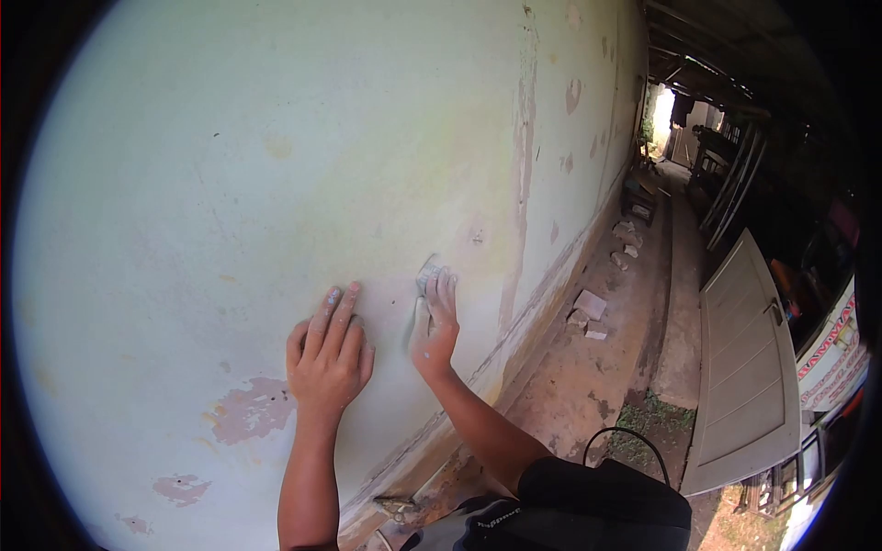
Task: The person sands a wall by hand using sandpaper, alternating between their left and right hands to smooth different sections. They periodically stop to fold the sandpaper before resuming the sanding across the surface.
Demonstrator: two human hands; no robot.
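Fingers of the right hand [436,340] cover part of the small pale piece [428,273] they press to the wall [276,184], so its full shape cannot be told. The picture's bottom edge cuts off the left forearm [309,487], and the items stacked in the dark [808,220] beyond the door panel [746,376] are too dim to name.

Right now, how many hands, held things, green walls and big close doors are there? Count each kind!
Bare, dusty hands: 2 (left hand, right hand)
Small pale pad in right hand: 1
Pale green painted wall: 1
Large off-white panelled door: 1
Total: 5
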